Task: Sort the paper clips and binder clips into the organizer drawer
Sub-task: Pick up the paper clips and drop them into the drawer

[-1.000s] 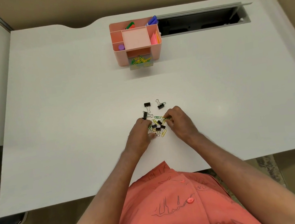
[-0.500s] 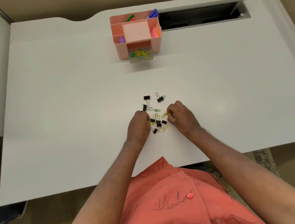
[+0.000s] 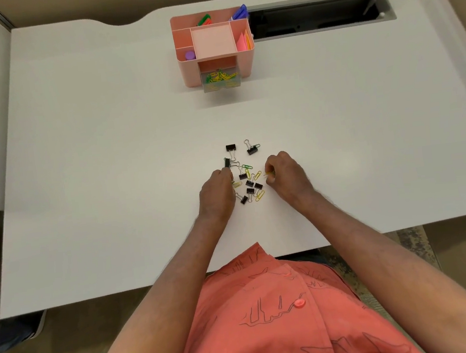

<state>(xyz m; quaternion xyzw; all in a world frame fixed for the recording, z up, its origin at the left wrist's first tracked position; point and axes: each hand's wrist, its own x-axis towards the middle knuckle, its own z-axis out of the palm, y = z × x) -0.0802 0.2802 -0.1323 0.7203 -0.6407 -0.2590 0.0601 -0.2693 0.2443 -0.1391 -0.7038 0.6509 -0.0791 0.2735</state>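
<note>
Right hand [image 3: 285, 177]: now drawn right of the clip pile [image 3: 248, 183], pinching a yellow paper clip [image 3: 268, 174], drawer-bound. Left hand [image 3: 216, 191]: fingers curled at pile's left edge; contents indiscernible.

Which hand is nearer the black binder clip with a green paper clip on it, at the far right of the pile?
Right. The right hand sits just below and right of that binder clip; the left hand is farther, below and to its left.
</note>
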